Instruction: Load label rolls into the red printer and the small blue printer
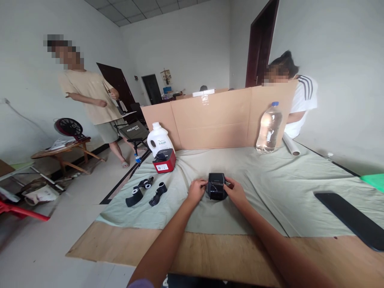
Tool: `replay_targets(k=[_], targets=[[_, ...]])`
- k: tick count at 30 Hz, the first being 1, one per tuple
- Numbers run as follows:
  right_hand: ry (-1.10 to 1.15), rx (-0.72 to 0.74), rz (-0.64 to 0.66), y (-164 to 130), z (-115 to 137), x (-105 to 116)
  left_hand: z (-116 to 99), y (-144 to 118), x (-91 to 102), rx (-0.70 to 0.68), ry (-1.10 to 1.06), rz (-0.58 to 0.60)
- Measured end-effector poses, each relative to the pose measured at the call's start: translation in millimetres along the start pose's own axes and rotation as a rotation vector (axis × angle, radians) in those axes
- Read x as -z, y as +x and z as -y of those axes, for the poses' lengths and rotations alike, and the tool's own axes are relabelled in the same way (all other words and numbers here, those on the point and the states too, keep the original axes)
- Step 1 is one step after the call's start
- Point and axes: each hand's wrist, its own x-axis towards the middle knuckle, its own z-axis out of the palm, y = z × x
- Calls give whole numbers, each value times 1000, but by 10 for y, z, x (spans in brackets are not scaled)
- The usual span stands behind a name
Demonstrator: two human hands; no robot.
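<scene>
Both hands meet at a small black box [216, 186] sitting on the green cloth [270, 176] near the middle of the table [120, 244]. The left hand [196, 191] cups its 9 o'clock side with fingers curled against it; the right hand [236, 192] clasps the 3 o'clock side, fingers bent over the edge. At 10 o'clock from the box stand a red box [164, 161] and a white jug [159, 139]; black parts [147, 191] lie at 9 o'clock. A water bottle [269, 128] stands at 1 o'clock against a cardboard screen [216, 118], and a black slab [351, 218] lies at 4 o'clock. Two people stand beyond.
</scene>
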Motion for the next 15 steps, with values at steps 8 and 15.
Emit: replay_targets(k=[8, 15], targets=[[42, -1, 29, 31, -1, 39, -59, -50, 22, -44, 134, 18], [96, -10, -10, 8, 15, 8, 33, -57, -31, 12, -61, -22]])
